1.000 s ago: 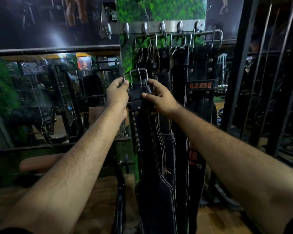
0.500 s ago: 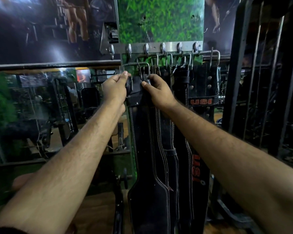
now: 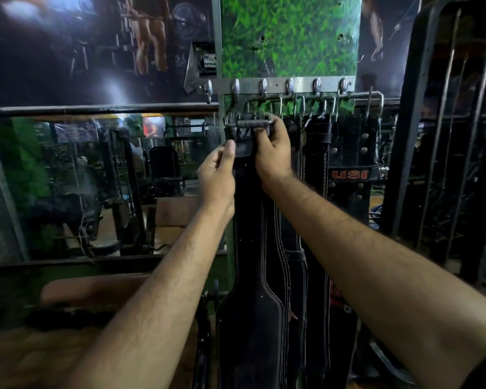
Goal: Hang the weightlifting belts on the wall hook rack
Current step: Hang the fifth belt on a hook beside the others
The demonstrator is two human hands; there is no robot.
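Two-handed on the black belt (image 3: 253, 276) right now, close in. Pinching the strap just under the buckle (image 3: 249, 123) with the left hand (image 3: 218, 175), thumb and fingers (image 3: 230, 147) closed flat on the leather. Wrapping the right hand (image 3: 274, 153) round the buckle's right end, fingers curled tight, no slack in either grip. Hanging straight down from there, wide padded part low between the forearms, touching the belts beside it.

Moving up: holding the buckle level, just beneath the wall hook rack (image 3: 278, 85), under its left end. Looks not yet hooked, though can't tell for sure whether the frame has caught a hook's tip; too dark and crowded up there. Judging it a short lift up and over from done.

Further right along the rack: already hung by their buckles, several dark belts (image 3: 314, 192), packed edge to edge, ending in a USI belt (image 3: 350, 174). Hard to count them apart. Leaves bare hooks (image 3: 208, 89) at the left end, apparently two, so room enough.

Behind all that, just a green turf panel (image 3: 289, 37) above and a mirror (image 3: 82, 178) off to the left; no other loose belts anywhere in view. So, by the look of it: most of the job done, only this belt left, with seating it and letting go to come.
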